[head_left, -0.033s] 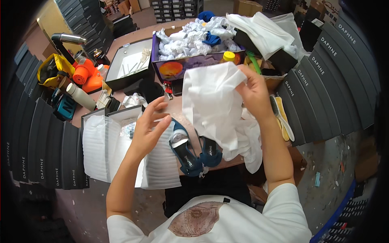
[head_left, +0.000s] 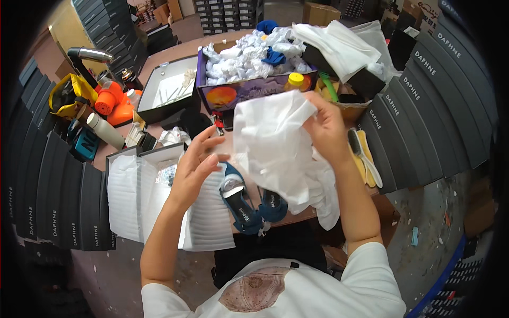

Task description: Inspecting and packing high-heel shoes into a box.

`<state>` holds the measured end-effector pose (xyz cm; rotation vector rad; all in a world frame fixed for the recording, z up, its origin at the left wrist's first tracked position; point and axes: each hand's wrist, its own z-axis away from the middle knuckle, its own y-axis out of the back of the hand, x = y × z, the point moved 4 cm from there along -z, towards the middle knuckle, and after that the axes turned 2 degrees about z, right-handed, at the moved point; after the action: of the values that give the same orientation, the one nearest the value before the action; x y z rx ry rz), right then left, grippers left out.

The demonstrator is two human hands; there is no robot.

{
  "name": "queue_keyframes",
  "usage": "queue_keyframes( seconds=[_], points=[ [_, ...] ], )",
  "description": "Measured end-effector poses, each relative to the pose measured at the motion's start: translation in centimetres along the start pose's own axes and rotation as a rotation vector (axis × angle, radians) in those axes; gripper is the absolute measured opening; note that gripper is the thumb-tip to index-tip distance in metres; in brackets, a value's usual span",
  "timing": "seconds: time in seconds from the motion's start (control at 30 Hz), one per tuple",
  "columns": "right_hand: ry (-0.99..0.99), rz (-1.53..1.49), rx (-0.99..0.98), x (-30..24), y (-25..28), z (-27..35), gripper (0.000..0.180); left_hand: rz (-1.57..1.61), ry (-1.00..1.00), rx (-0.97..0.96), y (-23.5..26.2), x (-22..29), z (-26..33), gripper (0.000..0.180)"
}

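A thin white cloth (head_left: 270,143) hangs crumpled from my right hand (head_left: 326,130), whose thumb and fingers pinch its upper right corner. My left hand (head_left: 193,164) is held up to the left of the cloth, fingers apart, with nothing in it. Below and between my hands, a pair of dark blue open sandals lies at the table's near edge: the left sandal (head_left: 248,221) has white padding under its strap, and the right sandal (head_left: 275,212) is partly covered by the cloth. Beneath my left forearm an open shoebox (head_left: 117,155) is lined with white foam sheet (head_left: 209,225).
Dark shoeboxes are stacked along the left (head_left: 58,191) and right (head_left: 408,122). A purple carton (head_left: 249,94) full of crumpled paper stands at the back, beside a yellow-capped bottle (head_left: 295,81). A brush (head_left: 366,156) lies on a yellow pad at right; a white flask (head_left: 105,130) stands at left.
The cloth and my right hand have shifted slightly down and left. My left hand's fingers have come a little closer to the cloth. The whole view has tilted slightly.
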<state>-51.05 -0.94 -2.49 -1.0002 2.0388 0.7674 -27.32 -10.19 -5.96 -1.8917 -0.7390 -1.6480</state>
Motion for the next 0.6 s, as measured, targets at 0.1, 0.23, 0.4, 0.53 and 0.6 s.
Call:
queue_keyframes(
  seconds=[0.1, 0.23, 0.4, 0.53, 0.6],
  points=[
    [0.218, 0.111, 0.107, -1.9, -2.0, 1.3, 0.012, 0.266, -0.103, -0.168, -3.8, 1.6, 1.4, 0.068],
    [0.35, 0.539, 0.357, -6.0, -3.8, 4.1, 0.05, -0.035, -0.223, 0.171, -4.4, 2.0, 2.4, 0.03],
    [0.073, 0.082, -0.116, -8.9, -6.7, 7.7, 0.052, 0.007, -0.308, 0.27, -4.3, 2.7, 3.8, 0.024],
    [-0.14, -0.226, -0.05, -4.7, -6.9, 7.5, 0.021, 0.069, -0.209, 0.045, -3.5, 1.3, 3.7, 0.029],
    [-0.195, -0.311, 0.041, -3.1, -6.2, 7.8, 0.014, -0.038, -0.167, 0.085, -3.8, 1.6, 4.1, 0.026]
  ],
)
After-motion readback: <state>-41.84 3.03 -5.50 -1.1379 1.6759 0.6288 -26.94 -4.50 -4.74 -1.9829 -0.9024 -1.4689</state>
